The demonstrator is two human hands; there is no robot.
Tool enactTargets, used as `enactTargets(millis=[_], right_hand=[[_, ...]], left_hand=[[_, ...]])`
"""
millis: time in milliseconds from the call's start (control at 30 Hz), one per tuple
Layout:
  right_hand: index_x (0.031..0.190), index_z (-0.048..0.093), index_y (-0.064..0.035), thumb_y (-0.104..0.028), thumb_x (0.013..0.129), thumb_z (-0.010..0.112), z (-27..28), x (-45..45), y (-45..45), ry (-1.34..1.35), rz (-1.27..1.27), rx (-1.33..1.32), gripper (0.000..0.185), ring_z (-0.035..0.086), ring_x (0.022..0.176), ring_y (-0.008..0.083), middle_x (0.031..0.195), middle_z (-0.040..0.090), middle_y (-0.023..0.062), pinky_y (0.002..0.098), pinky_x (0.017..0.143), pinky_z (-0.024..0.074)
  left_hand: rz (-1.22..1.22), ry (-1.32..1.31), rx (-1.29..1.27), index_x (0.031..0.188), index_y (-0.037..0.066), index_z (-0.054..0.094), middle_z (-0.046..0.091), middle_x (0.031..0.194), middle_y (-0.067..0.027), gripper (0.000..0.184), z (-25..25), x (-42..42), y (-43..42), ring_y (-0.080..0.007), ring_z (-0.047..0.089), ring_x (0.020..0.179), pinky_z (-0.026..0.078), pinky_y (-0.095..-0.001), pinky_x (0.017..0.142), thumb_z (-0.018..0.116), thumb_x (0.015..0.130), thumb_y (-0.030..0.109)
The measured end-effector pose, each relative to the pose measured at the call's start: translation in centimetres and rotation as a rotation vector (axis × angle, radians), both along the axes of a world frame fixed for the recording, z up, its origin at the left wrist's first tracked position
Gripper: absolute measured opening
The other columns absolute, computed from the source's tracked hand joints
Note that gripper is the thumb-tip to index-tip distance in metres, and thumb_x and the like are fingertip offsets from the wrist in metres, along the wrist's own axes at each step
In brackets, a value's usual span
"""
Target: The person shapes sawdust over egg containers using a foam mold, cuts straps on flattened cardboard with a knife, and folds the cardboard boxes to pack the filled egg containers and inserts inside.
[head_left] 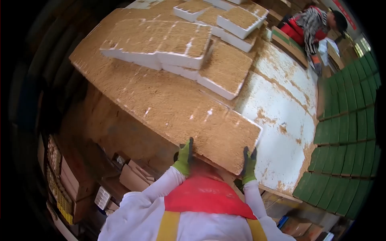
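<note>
Left hand (183,158): in a green glove with dark fingertips, partly open, fingers pointing away and touching the near edge of the tray; whether it has hold of the underside cannot be told.
Right hand (249,164): gloved alike, thumb and fingers a little apart, touching the near right corner of the same tray; how firm its hold is cannot be told.
Tray (227,140): topped with brown crumbly material, lying between the two hands at the near side, its white rim showing on the right.
Far trays (183,42): white-sided, topped with the same brown material, some stacked on others.
White surface (281,144): right of the near tray, scattered with brown crumbs.
Green boxes (341,168): stacked in rows along the right.
Co-worker (313,22): far right, striped sleeve, reaching down beside a cardboard box (288,46).
Near left: folded cardboard (136,175), with a small white tray with hollows (102,197) just beside it.
Clothing: red apron (205,195) over white sleeves (167,182), with yellow straps (168,227).
</note>
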State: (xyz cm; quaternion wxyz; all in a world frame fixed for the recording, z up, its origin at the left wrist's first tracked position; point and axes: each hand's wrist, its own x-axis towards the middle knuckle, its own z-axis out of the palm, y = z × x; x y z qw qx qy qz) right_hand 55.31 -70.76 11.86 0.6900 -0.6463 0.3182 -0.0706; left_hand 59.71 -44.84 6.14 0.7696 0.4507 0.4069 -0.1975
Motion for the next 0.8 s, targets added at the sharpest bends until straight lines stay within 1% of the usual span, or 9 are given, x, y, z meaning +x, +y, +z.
enactTargets(millis=[100, 200, 400, 500, 600, 667, 733, 767, 800], right_hand=[[0.138, 0.038, -0.0007, -0.029, 0.094, 0.062, 3.5, -1.1, 0.3, 0.033, -0.019, -0.057, 0.058, 0.056, 0.104, 0.0244, 0.127, 0.052, 0.0147, 0.0352, 0.085, 0.0513], [0.136, 0.04, 0.0035, -0.031, 0.098, 0.055, 8.6, -1.3, 2.7, -0.021, -0.021, 0.138, 0.054, 0.053, 0.116, 0.0256, 0.134, 0.049, 0.0179, 0.0353, 0.095, 0.0465], [0.134, 0.044, 0.004, -0.036, 0.099, 0.049, 8.6, 4.2, 8.6, -0.119, 0.272, 0.023, 0.054, 0.053, 0.117, 0.0255, 0.131, 0.052, 0.0139, 0.0363, 0.098, 0.0444], [0.134, 0.045, 0.0035, -0.036, 0.098, 0.052, 5.8, 8.3, 12.8, -0.135, 0.309, 0.187, 0.054, 0.054, 0.116, 0.0268, 0.129, 0.054, 0.0143, 0.0374, 0.098, 0.0442], [0.134, 0.044, 0.0047, -0.035, 0.096, 0.057, 0.1, 11.9, 11.9, -0.045, 0.166, -0.359, 0.057, 0.051, 0.12, 0.0282, 0.13, 0.052, 0.0171, 0.0394, 0.1, 0.043], [0.135, 0.043, 0.006, -0.033, 0.095, 0.059, 4.8, 12.5, 15.0, 0.133, -0.015, -1.646, 0.058, 0.047, 0.124, 0.0312, 0.132, 0.049, 0.0212, 0.0421, 0.102, 0.0413], [0.133, 0.046, 0.0034, -0.03, 0.094, 0.057, 7.3, 15.5, 15.6, -0.034, -0.045, -1.679, 0.053, 0.041, 0.127, 0.0391, 0.136, 0.045, 0.0211, 0.0473, 0.106, 0.0351], [0.134, 0.045, 0.0032, -0.026, 0.093, 0.06, 8.0, 17.4, 17.5, -0.21, -0.023, -1.553, 0.052, 0.041, 0.128, 0.0374, 0.136, 0.045, 0.0205, 0.047, 0.106, 0.0356], [0.135, 0.043, 0.0031, -0.022, 0.092, 0.062, 8.7, 19.7, 20.1, -0.376, -0.005, -1.417, 0.053, 0.041, 0.129, 0.0358, 0.136, 0.045, 0.0199, 0.0467, 0.106, 0.0361]], left_hand=[[-0.048, -0.098, 0.013, 0.115, 0.01, 0.054, 0.059, 0.1, -0.0092, 0.044, 3.9, -0.6, 1.4, -0.0252, 0.059, 0.081, 0.052, -0.0407, 0.063, 0.064, 0.089, 0.043], [-0.047, 0.047, -0.402, 0.099, 0.013, 0.056, 0.05, 0.081, -0.0048, 0.031, 4.1, -0.1, 5.9, -0.0169, 0.052, 0.066, 0.047, -0.032, 0.051, 0.064, 0.091, 0.042], [0.053, -0.095, -0.326, 0.125, 0.011, 0.056, 0.058, 0.112, -0.0018, 0.038, 5.2, -0.7, 15.3, -0.0147, 0.055, 0.098, 0.048, -0.0305, 0.081, 0.057, 0.096, 0.037], [0.094, -0.148, -0.21, 0.125, 0.011, 0.055, 0.059, 0.114, -0.0028, 0.034, 5.1, -1.0, 21.4, -0.0156, 0.056, 0.097, 0.049, -0.0334, 0.082, 0.054, 0.098, 0.031], [0.244, -0.215, -0.191, 0.123, 0.011, 0.056, 0.06, 0.109, -0.002, 0.031, 7.0, -1.7, 28.2, -0.0142, 0.057, 0.091, 0.049, -0.0306, 0.077, 0.053, 0.098, 0.03], [0.347, -0.287, -0.205, 0.107, 0.013, 0.059, 0.059, 0.091, 0.0024, 0.018, 3.0, -2.7, 32.4, -0.01, 0.057, 0.078, 0.048, -0.0252, 0.069, 0.054, 0.097, 0.027], [0.389, -0.376, -0.254, 0.099, 0.014, 0.059, 0.058, 0.083, 0.0045, 0.013, 0.8, -2.4, 36.6, -0.0081, 0.056, 0.072, 0.047, -0.0232, 0.065, 0.054, 0.097, 0.026], [0.395, -0.305, -0.154, 0.089, 0.017, 0.056, 0.053, 0.074, 0.0065, 0.012, 2.6, -1.6, 38.2, -0.007, 0.053, 0.067, 0.046, -0.0231, 0.062, 0.054, 0.097, 0.026], [0.386, -0.29, -0.158, 0.092, 0.016, 0.057, 0.055, 0.077, 0.0053, 0.012, 2.8, -0.5, 40.2, -0.0078, 0.055, 0.069, 0.046, -0.0234, 0.064, 0.054, 0.097, 0.026]])
